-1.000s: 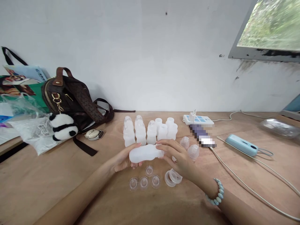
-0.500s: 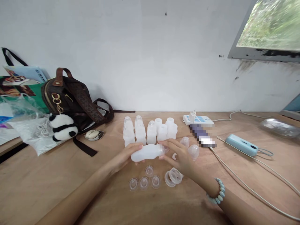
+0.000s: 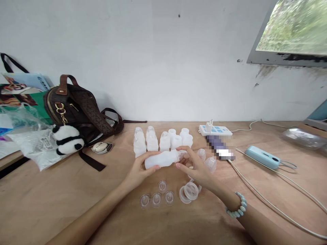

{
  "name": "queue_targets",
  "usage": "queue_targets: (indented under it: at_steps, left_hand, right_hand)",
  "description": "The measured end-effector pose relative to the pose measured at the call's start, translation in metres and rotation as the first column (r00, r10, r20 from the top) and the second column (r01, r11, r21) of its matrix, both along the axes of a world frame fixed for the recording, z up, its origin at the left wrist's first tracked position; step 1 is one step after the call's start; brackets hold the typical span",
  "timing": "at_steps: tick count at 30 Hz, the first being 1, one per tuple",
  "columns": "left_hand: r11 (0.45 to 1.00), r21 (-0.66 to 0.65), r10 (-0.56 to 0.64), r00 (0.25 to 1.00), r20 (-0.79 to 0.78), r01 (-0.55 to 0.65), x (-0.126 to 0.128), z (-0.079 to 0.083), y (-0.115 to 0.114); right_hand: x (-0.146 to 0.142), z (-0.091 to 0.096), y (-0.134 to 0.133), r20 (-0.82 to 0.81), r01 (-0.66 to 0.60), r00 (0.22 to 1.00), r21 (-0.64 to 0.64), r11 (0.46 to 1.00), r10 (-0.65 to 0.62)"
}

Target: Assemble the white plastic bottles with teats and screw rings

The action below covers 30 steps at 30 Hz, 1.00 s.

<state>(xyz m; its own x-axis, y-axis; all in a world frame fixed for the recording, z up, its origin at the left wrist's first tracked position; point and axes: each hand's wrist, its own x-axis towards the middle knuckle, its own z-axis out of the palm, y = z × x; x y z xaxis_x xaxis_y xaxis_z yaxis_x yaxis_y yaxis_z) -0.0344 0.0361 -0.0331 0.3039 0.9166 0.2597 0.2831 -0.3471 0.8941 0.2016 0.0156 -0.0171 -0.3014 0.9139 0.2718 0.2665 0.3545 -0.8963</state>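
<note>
A white translucent baby bottle (image 3: 161,159) lies sideways above the table, its base to the left. My left hand (image 3: 140,172) is closed around the base end, thumb in front. My right hand (image 3: 195,166) grips the neck end, where a clear cap or nipple shows partly behind the fingers. Several clear nipples (image 3: 156,199) rest on the table just below. Translucent screw rings (image 3: 191,191) lie beneath my right hand. Clear dome caps (image 3: 211,164) stand to its right. Behind the held bottle, several white bottles (image 3: 165,141) stand upright, some with clear caps and some with bare necks.
At the left are a dark backpack (image 3: 76,109) with a panda plush (image 3: 68,139), a plastic bag (image 3: 38,146) and a watch (image 3: 102,147). At the right lie a power strip (image 3: 216,130), a phone (image 3: 219,147), a blue power bank (image 3: 263,157) and cables (image 3: 258,194).
The held bottle has risen slightly and tilted, its neck end now higher. My left thumb has shifted to the front of the bottle, and my right hand has moved up a little with the neck.
</note>
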Motion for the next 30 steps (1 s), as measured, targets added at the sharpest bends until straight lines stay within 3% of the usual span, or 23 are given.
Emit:
queue_targets:
  at_steps: [3, 7, 9, 13, 15, 17, 19, 20, 22, 24, 26, 28, 30]
  left_hand:
    - [1.000, 0.002, 0.003, 1.000, 0.016, -0.003, 0.000, -0.001, 0.002]
    - [0.971, 0.232, -0.041, 0.994, -0.102, 0.064, -0.003, -0.001, 0.002]
    - [0.910, 0.402, -0.018, 0.979, -0.201, 0.099, -0.005, -0.001, 0.001]
    - [0.714, 0.682, 0.113, 0.935, -0.336, 0.158, -0.007, -0.004, -0.003]
    - [0.706, 0.691, 0.110, 0.940, -0.322, 0.154, -0.006, -0.004, -0.005]
    - [0.806, 0.585, 0.066, 0.969, -0.240, 0.090, -0.004, -0.002, -0.007]
    - [0.931, 0.364, 0.058, 0.993, -0.098, -0.018, 0.000, 0.001, -0.008]
    - [0.972, 0.226, 0.075, 0.997, -0.019, -0.068, 0.002, 0.002, -0.008]
    - [0.992, -0.063, 0.117, 0.983, 0.139, -0.109, 0.006, 0.006, -0.008]
    - [0.942, -0.333, 0.130, 0.952, 0.277, -0.032, 0.009, 0.008, -0.007]
    - [0.836, -0.540, 0.129, 0.921, 0.368, 0.099, 0.011, 0.008, -0.007]
    - [0.708, -0.678, 0.140, 0.903, 0.407, 0.196, 0.011, 0.007, -0.005]
    - [0.607, -0.753, 0.145, 0.896, 0.420, 0.255, 0.010, 0.004, -0.004]
  right_hand:
    - [0.002, 0.001, 0.002, 0.007, -0.001, 1.000, 0.002, 1.000, 0.001]
    - [0.004, -0.003, 0.007, 0.014, 0.068, 0.998, -0.026, 0.997, -0.068]
    - [0.005, -0.004, 0.008, 0.052, 0.099, 0.994, -0.024, 0.995, -0.098]
    - [0.007, -0.009, 0.011, 0.117, 0.021, 0.993, -0.100, 0.995, -0.010]
    - [0.007, -0.011, 0.012, 0.125, -0.007, 0.992, -0.121, 0.993, 0.022]
    - [0.009, -0.011, 0.013, 0.117, 0.002, 0.993, -0.110, 0.994, 0.011]
    - [0.011, -0.009, 0.012, 0.092, 0.021, 0.996, -0.056, 0.998, -0.016]
    - [0.012, -0.008, 0.012, 0.083, 0.023, 0.996, -0.011, 1.000, -0.022]
    - [0.013, -0.005, 0.010, 0.102, -0.003, 0.995, 0.137, 0.991, -0.011]
    - [0.013, -0.003, 0.007, 0.186, -0.076, 0.982, 0.345, 0.935, 0.011]
    - [0.011, -0.003, 0.004, 0.301, -0.161, 0.954, 0.531, 0.832, -0.008]
    - [0.007, -0.004, 0.002, 0.389, -0.236, 0.920, 0.631, 0.739, -0.039]
    - [0.004, -0.005, 0.000, 0.402, -0.254, 0.914, 0.671, 0.697, -0.053]
